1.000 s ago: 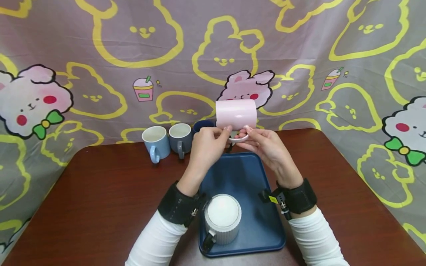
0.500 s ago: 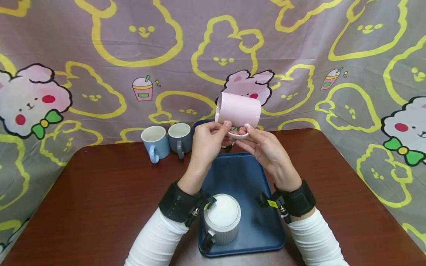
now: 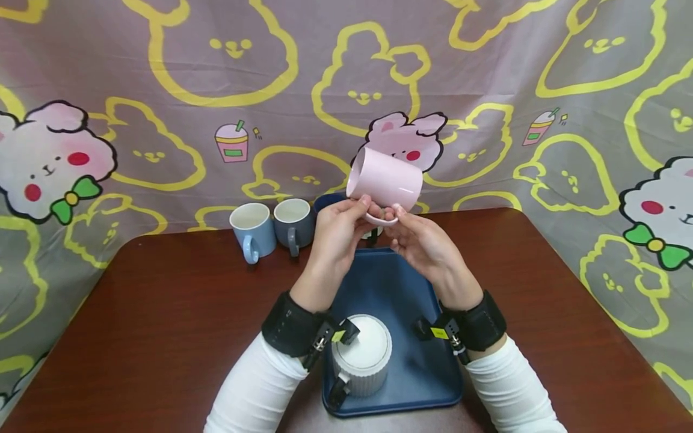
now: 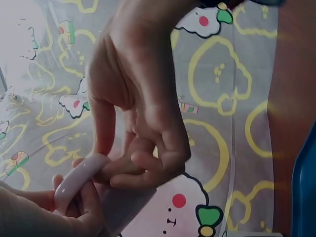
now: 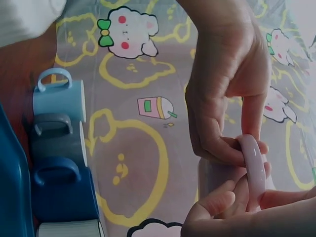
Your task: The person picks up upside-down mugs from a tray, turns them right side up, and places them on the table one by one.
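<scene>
A pink mug (image 3: 385,179) hangs in the air above the far end of a blue tray (image 3: 403,288), lying on its side with its mouth to the left. Both hands hold it from below by its handle (image 3: 379,218). My left hand (image 3: 358,209) pinches the handle's left end, and its fingers (image 4: 148,165) curl against the handle (image 4: 81,177). My right hand (image 3: 396,214) pinches the right end, with fingers (image 5: 222,148) wrapped round the handle (image 5: 252,168). The mug's inside is hidden.
A white ribbed mug (image 3: 361,355) stands at the tray's near end between my wrists. Along the table's back edge are a light blue mug (image 3: 251,231), a grey mug (image 3: 292,225) and a dark blue mug (image 3: 329,202), partly hidden. A printed cloth hangs behind the brown table (image 3: 162,313).
The pink mug has tilted from level, its left end turning so the mouth rim shows. Both hands kept hold of the handle and shifted slightly left.
</scene>
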### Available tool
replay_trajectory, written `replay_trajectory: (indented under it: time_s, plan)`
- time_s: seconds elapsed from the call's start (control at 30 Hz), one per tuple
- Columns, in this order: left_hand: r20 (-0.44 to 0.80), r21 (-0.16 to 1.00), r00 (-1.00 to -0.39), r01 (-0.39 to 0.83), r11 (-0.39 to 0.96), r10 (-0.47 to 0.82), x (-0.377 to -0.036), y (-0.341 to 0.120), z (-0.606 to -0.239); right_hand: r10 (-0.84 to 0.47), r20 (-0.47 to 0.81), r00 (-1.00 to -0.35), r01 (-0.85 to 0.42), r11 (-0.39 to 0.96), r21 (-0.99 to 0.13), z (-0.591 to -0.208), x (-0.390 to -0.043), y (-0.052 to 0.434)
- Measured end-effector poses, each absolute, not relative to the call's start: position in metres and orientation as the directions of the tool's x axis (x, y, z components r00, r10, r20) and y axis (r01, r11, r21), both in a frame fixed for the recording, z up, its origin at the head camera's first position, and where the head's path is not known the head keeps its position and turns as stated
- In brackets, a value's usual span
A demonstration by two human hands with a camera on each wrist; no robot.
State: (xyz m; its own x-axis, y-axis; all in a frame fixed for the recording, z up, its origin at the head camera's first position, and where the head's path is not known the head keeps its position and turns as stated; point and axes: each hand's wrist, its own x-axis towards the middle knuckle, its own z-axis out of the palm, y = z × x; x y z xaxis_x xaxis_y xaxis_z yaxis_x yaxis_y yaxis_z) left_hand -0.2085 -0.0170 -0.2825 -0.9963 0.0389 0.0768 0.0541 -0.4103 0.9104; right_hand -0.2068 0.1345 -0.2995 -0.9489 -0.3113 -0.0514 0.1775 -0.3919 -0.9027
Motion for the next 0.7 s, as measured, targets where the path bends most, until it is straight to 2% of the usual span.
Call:
replay_trajectory:
  time_s: [0.33,0.5,0.7]
  plan:
    - [-0.002,0.806,-0.99,-0.084,-0.586,0.139,-0.211,-0.0126,-0.2795,-0.346,-0.024,-0.938,0.197,-0.474,-0.858,-0.2997,-0.2077,0.1363]
    - [-0.019,0.804,-0.986,-0.115,-0.583,0.169,-0.2116,-0.0111,-0.2782,-0.349,-0.031,-0.936,0.209,-0.485,-0.849,-0.2993,-0.2078,0.1378]
    - [-0.004,0.817,-0.989,-0.09,-0.569,0.15,-0.2101,-0.0073,-0.2755,-0.374,-0.051,-0.926,0.256,-0.523,-0.813,-0.2966,-0.2085,0.1396]
